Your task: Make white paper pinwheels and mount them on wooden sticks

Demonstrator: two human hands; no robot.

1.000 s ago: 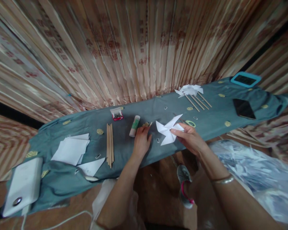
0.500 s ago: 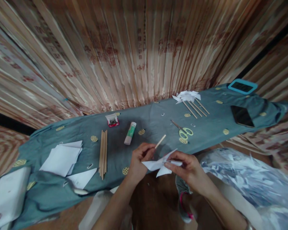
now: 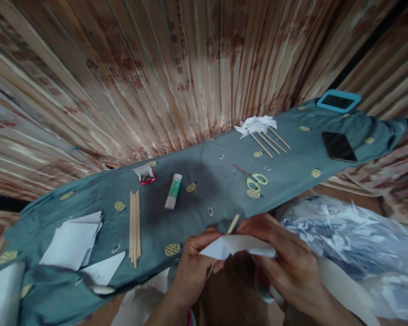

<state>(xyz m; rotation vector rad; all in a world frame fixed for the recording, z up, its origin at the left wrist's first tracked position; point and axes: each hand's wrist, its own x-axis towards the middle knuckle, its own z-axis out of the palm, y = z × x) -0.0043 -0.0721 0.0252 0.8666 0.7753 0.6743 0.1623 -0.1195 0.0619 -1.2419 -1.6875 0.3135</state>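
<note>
In the head view a folded white paper pinwheel is held between my hands, over the table's near edge. My left hand is closed around a thin wooden stick, whose top end shows behind the paper; its fingers also touch the pinwheel's left side. The pinwheel's right side is gripped by my right hand, fingers curled over it. Where stick and paper meet is hidden. Beyond the hands lie green-handled scissors and a glue stick.
On the green cloth lie wooden sticks, white paper sheets, an open box of small pins, finished pinwheels, a phone and a blue-framed device. A clear bag of paper scraps stands at the right.
The pinwheel and stick have come closer together, and the paper has turned edge-on to my view. My right hand has turned inward around the paper. The view has shifted slightly.
</note>
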